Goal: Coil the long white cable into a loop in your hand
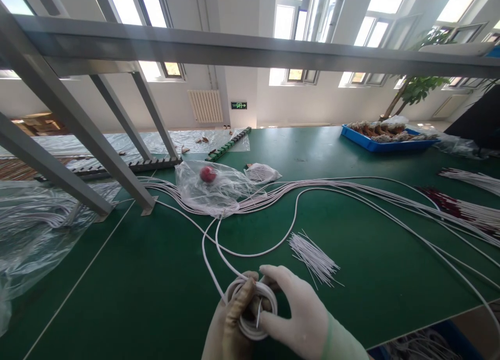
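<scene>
The coil of white cable (253, 310) sits at the bottom centre of the view, pinched between both gloved hands just above the green surface (136, 287). The left hand (230, 323) comes up from about 7 o'clock of the coil, its thumb laid over the top left of the loops and its other fingers hidden beneath them. The right hand (295, 313) lies at 3 to 4 o'clock of the coil, palm down, its fingers (273, 272) curled over the upper right rim and closed onto the turns (one fingertip seems to press a short white tie against the bundle, though this is too small to be sure).

The coil lies roughly flat, its opening facing up towards the camera. From its 11 o'clock edge the free cable (213, 245) runs away towards 12 o'clock, then bends right in a long loop across the surface. The loose length thus lies straight ahead of both hands, about equally near to each.

A fan of thin white ties (312, 256) rests at 1 o'clock, near the right hand. Further off at 11 o'clock lies a clear plastic bag (207, 190).
</scene>
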A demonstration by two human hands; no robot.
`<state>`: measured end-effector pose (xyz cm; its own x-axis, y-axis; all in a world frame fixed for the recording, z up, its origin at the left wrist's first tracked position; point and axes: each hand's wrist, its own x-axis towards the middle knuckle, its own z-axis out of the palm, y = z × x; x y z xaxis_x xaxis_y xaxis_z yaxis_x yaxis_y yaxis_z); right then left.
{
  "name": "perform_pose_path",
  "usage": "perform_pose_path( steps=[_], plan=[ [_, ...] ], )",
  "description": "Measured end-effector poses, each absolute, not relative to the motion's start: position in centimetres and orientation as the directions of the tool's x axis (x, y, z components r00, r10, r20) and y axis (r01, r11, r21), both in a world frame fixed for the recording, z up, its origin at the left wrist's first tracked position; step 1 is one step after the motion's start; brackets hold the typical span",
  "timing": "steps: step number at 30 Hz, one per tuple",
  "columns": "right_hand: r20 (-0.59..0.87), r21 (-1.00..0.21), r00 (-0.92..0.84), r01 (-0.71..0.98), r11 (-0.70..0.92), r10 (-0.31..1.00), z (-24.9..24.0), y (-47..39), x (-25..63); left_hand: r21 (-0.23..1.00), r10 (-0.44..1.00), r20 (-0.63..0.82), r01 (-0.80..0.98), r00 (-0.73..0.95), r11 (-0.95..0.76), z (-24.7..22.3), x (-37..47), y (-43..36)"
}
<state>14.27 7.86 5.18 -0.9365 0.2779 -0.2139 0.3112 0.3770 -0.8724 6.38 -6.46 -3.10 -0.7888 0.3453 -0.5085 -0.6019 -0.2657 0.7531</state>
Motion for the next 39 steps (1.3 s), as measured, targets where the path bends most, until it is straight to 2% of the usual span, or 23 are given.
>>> perform_pose_path(
  steps=[4, 8, 10, 13, 16, 18, 22, 25, 29, 34, 39],
  plan=[
    [-0.141, -0.864, -0.946, 0.261, 0.43, 0.291, 5.0, 7.6, 13.5, 0.916, 0.316, -0.344, -0.39, -0.884, -0.094, -5.4, 6.3, -8.1],
    [0.021, -0.83, -0.978, 0.1, 0.548, 0.209, 4.9, 7.7, 13.3, 0.948, 0.279, -0.296, -0.317, -0.913, -0.033, -6.7, 6.5, -8.9],
    [-0.006, -0.824, -0.987, 0.096, 0.559, 0.16, 5.3, 7.5, 13.3, 0.956, 0.27, -0.275, -0.292, -0.923, -0.026, -7.0, 6.4, -8.7],
    [-0.13, -0.818, -0.98, 0.192, 0.542, 0.152, 5.5, 7.0, 13.2, 0.962, 0.281, -0.255, -0.273, -0.925, -0.028, -7.0, 6.4, -8.2],
    [-0.114, -0.806, -0.977, 0.198, 0.558, 0.183, 4.9, 6.6, 13.3, 0.961, 0.315, -0.257, -0.275, -0.914, -0.014, -6.7, 6.6, -8.1],
    [-0.028, -0.809, -0.98, 0.137, 0.572, 0.194, 4.3, 6.5, 13.4, 0.959, 0.314, -0.268, -0.284, -0.911, -0.006, -6.6, 6.7, -7.9],
    [0.273, -0.805, -0.935, -0.092, 0.586, 0.228, 3.7, 6.3, 13.5, 0.954, 0.295, -0.284, -0.301, -0.912, -0.011, -6.7, 6.9, -7.4],
    [0.374, -0.822, -0.888, -0.182, 0.54, 0.269, 3.8, 6.2, 13.5, 0.95, 0.33, -0.285, -0.31, -0.9, -0.027, -5.9, 7.4, -7.5],
    [0.354, -0.873, -0.883, -0.193, 0.448, 0.308, 3.8, 6.7, 13.5, 0.938, 0.39, -0.285, -0.338, -0.876, -0.073, -3.1, 7.6, -7.9],
    [0.272, -0.93, -0.894, -0.149, 0.337, 0.355, 3.9, 7.7, 13.3, 0.836, 0.457, -0.416, -0.528, -0.786, -0.148, 1.0, 6.4, -7.4],
    [0.051, -0.99, -0.923, 0.003, 0.139, 0.381, 5.3, 8.3, 12.7, 0.756, 0.438, -0.506, -0.626, -0.743, -0.188, 3.8, 6.3, -6.7]
  ],
)
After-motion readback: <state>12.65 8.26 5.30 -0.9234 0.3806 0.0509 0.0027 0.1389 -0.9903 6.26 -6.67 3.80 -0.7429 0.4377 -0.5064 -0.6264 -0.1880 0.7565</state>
